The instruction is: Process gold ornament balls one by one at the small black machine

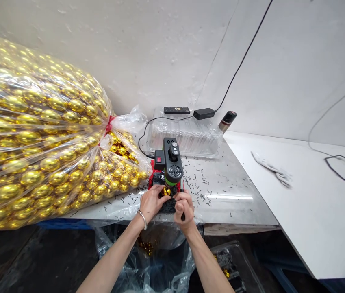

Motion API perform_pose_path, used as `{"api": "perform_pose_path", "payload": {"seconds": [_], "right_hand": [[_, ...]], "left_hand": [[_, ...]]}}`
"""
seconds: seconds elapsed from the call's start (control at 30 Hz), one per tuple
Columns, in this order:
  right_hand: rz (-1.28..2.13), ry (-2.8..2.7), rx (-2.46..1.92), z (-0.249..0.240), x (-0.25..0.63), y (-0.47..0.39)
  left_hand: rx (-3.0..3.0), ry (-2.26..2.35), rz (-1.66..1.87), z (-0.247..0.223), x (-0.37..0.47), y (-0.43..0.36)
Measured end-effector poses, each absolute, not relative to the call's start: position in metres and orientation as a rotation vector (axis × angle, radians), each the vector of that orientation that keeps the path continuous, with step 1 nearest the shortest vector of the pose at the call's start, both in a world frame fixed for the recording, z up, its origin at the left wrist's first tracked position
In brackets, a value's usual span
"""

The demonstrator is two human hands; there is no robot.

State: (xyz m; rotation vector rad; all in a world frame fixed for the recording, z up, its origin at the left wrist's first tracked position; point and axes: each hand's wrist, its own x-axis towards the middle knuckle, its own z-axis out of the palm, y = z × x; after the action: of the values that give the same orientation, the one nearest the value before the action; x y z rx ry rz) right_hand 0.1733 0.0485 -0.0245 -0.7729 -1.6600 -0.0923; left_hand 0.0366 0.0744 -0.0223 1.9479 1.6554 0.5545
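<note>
A small black electric machine [173,165] with a red switch and round vents stands near the table's front edge. Under its head sits a shiny gold ball [166,191], with the fingers and thumb of my left hand [151,202] closed around its side. My right hand [185,208] is wrapped round a black handle [183,216], just right of the ball. A pale metal rod rises above that fist; whether it belongs to the handle or to the machine, I cannot tell. Red and black material lies beneath the machine, partly hidden by my hands.
A huge clear bag [38,162] of gold balls fills the left. Behind the machine lie a clear plastic box [187,140], a power adapter [204,113] and a dark can [227,121]. Black shavings litter the metal tabletop [239,191]. A glove [271,167] rests right; an open plastic bag hangs below.
</note>
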Motion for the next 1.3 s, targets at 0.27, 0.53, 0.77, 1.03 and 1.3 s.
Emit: {"api": "perform_pose_path", "payload": {"seconds": [0.27,0.53,0.77,1.03,1.3], "right_hand": [[0.151,-1.572,-0.951,0.063,0.172,0.039],[0.108,-1.565,-0.924,0.057,0.168,0.039],[0.052,-1.622,-0.882,0.051,0.171,0.038],[0.044,-1.624,-0.887,0.045,0.171,0.038],[0.030,-1.638,-0.883,0.044,0.173,0.039]], "left_hand": [[1.724,1.586,0.789,-0.017,0.027,0.069],[0.722,1.112,0.468,-0.071,0.022,-0.022],[0.010,1.126,0.420,-0.111,0.018,-0.048],[0.356,0.968,0.677,-0.054,0.000,-0.037],[0.418,1.051,0.997,-0.015,0.008,0.006]]}}
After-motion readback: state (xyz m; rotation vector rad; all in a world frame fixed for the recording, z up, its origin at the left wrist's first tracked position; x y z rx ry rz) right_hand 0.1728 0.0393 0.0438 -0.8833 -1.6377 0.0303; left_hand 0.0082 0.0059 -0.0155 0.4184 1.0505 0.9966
